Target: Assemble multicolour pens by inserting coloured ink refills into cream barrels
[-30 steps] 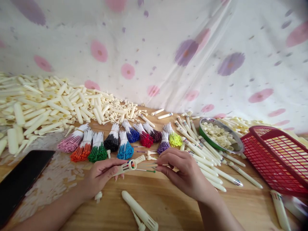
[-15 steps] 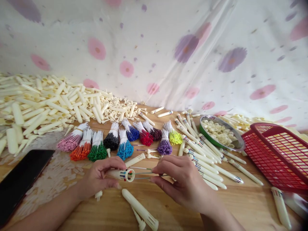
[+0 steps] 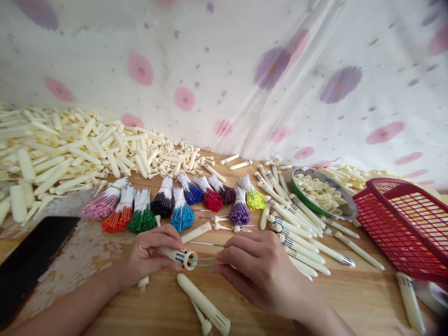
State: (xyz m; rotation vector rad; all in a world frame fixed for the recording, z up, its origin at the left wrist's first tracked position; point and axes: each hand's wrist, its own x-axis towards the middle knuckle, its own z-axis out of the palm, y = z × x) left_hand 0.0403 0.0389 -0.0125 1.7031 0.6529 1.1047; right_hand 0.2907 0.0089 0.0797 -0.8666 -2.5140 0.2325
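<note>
My left hand (image 3: 150, 254) is closed around a cream multicolour pen barrel (image 3: 178, 256), its open end facing right. Coloured sliders show in the slots around that end. Between the fingertips of my right hand (image 3: 262, 268) are thin greyish-green pen refills (image 3: 206, 262), which reach into the barrel's open end. How many there are is hard to tell. Behind the hands lie a white refill with a green end (image 3: 203, 243) and a loose slotted barrel (image 3: 198, 232). Nearer to me, another slotted barrel (image 3: 205, 303) rests on the wooden table (image 3: 150, 312).
Bundles of refills with coloured ends, such as a purple bundle (image 3: 240, 207), stand in a row behind. Cream pen parts (image 3: 70, 149) are heaped at left, beyond a black phone (image 3: 35, 261). To the right are slotted pens (image 3: 297, 233), a green-sided bowl (image 3: 322, 193) and a red basket (image 3: 402, 228).
My right hand has shifted slightly left, closer to the barrel, and less of the refills' length shows. The barrel's open end has dipped and turned a little in my left hand.
</note>
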